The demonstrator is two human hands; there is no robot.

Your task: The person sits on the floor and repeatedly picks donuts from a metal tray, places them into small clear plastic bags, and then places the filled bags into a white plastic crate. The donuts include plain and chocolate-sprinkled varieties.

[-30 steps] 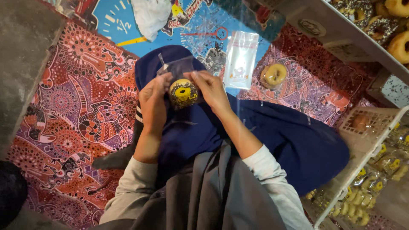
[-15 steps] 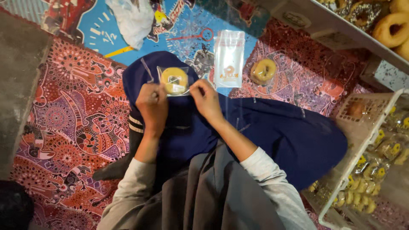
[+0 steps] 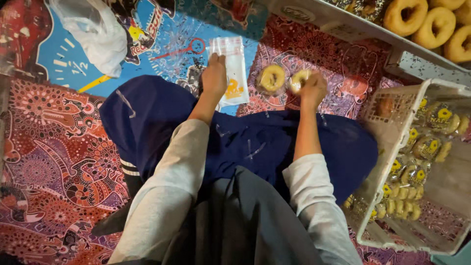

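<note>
**Hands at the bags and doughnuts**

Left hand (image 3: 214, 73) lay with fingers pressed on the empty bags (image 3: 230, 68), whose long axis ran 12 to 6. Right hand (image 3: 311, 87) pinched one wrapped doughnut (image 3: 299, 78); a second doughnut (image 3: 272, 78) lay just beside, at its 9 o'clock, between both hands. Wrapped doughnuts on the mat (image 3: 49, 147): two. Basket (image 3: 392, 132) sat at 4 o'clock, many inside.

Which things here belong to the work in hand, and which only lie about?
In use:
left hand on the clear pouch
right hand on a wrapped doughnut
second wrapped doughnut

Lying about:
white plastic bag
basket of packed doughnuts
tray of doughnuts
</note>
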